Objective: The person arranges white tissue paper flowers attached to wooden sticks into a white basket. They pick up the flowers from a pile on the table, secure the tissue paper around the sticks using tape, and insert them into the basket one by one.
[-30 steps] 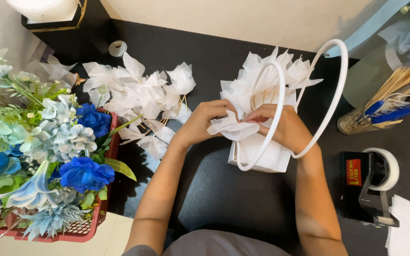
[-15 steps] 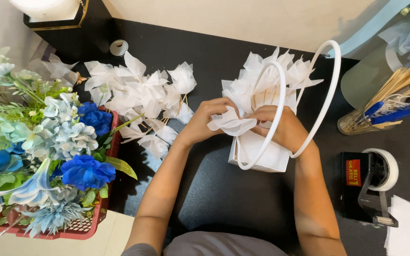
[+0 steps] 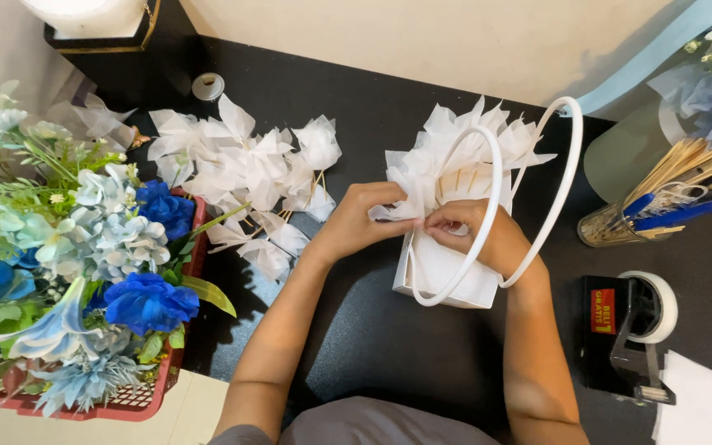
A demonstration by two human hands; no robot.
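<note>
Head view, looking down on a black table point(image 3: 389, 346). Both hands meet at the mouth of a white bag point(image 3: 447, 276) standing mid-table, right of centre. Bag has two round white handles point(image 3: 529, 214); its top is packed with white tissue tufts point(image 3: 463, 144).

Left hand point(image 3: 356, 222): fingers curled shut on one tissue piece point(image 3: 393, 208), pinched at the bag's near-left edge.

Right hand point(image 3: 480, 235): reaches through the nearer handle loop, fingertips closed against the same tissue piece, touching the left fingers. How firm the pinch is, cannot tell.

Left of the bag, apart from it: loose pile of white tissue tufts on sticks point(image 3: 245, 177). Further left, at the table's edge: red basket point(image 3: 138, 400) full of blue and pale flowers point(image 3: 84, 247).

Right side: tape dispenser point(image 3: 628, 334) near the right forearm; clear cup of sticks and blue pens point(image 3: 661, 206) beyond it. Small tape roll point(image 3: 208, 86) near the far-left corner
</note>
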